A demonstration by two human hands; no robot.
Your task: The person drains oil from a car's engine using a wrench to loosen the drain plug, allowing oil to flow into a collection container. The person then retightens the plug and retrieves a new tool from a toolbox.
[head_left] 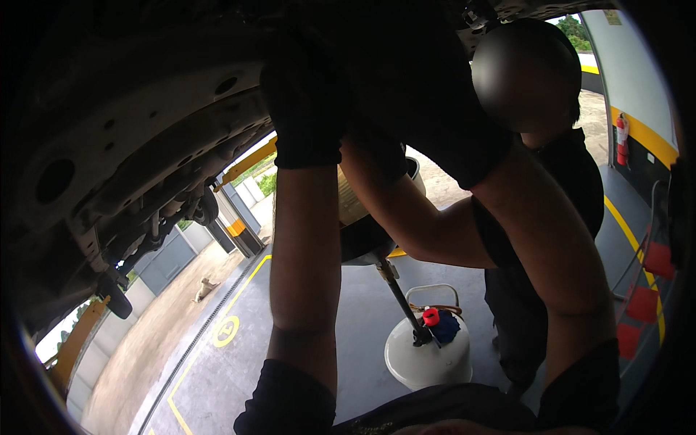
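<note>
Both my arms reach up under a raised vehicle (167, 130). My left hand (304, 116), in a black glove, is up against the dark underside. To its right my right hand (453, 119), also in a black glove, reaches into the same shadow. Their fingers are lost in the dark, so what they hold or touch cannot be made out. Between my forearms a co-worker's gloved hand (384, 159) is raised beside a pale ribbed container (351, 199). Below it, a dark drain pan (362, 243) sits on a pole above a white drain tank (413, 355).
A co-worker (544, 145) stands close on my right. On the tank lie a red-capped item (431, 317) and a dark blue cloth (446, 330). A fire extinguisher (621, 138) hangs on the right wall. Yellow lift arms (246, 159) support the vehicle. A dog (206, 288) lies outside.
</note>
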